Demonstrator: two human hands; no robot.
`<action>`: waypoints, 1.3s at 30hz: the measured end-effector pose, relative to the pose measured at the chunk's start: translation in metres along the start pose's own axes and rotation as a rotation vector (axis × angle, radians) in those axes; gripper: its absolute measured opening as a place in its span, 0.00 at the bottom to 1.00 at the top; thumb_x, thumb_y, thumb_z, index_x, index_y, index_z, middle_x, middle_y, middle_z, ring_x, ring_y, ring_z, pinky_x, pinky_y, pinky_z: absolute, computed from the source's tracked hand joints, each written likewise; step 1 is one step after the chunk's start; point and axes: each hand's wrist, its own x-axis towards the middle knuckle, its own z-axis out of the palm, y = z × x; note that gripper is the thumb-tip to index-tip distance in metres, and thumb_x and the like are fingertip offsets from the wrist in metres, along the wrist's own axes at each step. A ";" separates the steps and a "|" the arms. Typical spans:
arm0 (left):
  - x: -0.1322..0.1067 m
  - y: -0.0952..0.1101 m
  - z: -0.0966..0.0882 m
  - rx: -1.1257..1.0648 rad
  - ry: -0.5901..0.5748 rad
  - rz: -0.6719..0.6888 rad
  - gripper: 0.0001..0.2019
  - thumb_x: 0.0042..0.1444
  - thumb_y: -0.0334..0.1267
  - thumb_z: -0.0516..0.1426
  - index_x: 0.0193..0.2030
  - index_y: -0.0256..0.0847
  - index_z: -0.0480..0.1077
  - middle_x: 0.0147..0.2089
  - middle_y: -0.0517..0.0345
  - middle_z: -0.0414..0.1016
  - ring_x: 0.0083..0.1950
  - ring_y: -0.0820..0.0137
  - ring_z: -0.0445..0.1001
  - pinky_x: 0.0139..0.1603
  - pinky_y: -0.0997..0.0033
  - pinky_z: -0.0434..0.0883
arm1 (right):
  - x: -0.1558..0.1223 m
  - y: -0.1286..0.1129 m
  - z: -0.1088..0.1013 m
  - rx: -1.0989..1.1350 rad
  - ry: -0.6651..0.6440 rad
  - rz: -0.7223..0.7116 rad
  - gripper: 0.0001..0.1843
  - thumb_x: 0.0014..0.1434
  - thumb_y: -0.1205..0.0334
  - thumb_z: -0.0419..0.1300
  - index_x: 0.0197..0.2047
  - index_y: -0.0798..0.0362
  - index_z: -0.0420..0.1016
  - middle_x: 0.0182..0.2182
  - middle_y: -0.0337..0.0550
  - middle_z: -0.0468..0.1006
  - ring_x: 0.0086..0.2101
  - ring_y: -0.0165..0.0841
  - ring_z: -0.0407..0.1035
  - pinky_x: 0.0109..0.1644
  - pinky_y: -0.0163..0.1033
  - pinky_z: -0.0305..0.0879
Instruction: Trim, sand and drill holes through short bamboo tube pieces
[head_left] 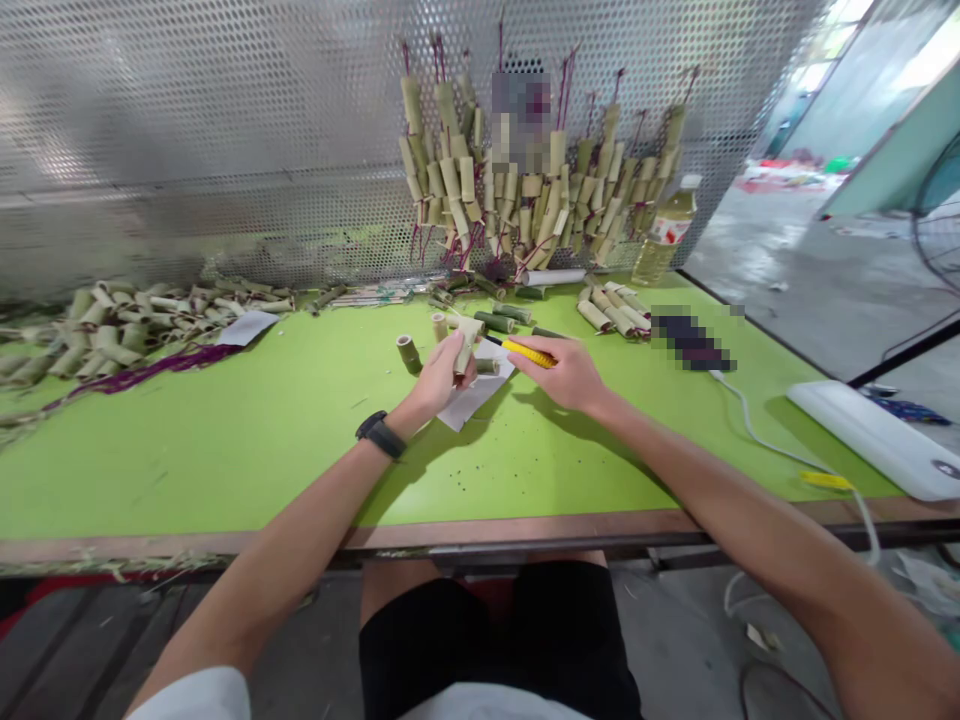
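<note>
My left hand [442,375], with a black watch on its wrist, is closed around a pale bamboo tube [466,335]. My right hand [566,372] grips a tool with a yellow ribbed handle [531,353]. Its narrow dark front end points left at the bamboo; from here its exact kind is unclear. Beneath both hands lies a white sheet of paper [472,398], and a green bamboo piece rests on it. Just left of my left hand an upright green bamboo tube [408,354] stands, with a paler one [439,327] behind it.
Bamboo pieces [112,330] with purple cord are heaped at the left. Strung bamboo bundles [540,200] hang on the perforated metal panel [225,120]. A bottle of yellow liquid [666,232], a blurred dark device [694,342] on a cable and a white box [877,435] are right.
</note>
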 end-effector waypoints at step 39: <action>-0.001 0.013 0.006 -0.436 0.053 -0.350 0.18 0.79 0.47 0.51 0.42 0.37 0.73 0.28 0.61 0.67 0.21 0.77 0.62 0.20 0.78 0.59 | -0.001 0.002 -0.002 -0.287 0.104 -0.090 0.26 0.68 0.45 0.66 0.63 0.47 0.85 0.42 0.50 0.86 0.34 0.37 0.70 0.33 0.40 0.60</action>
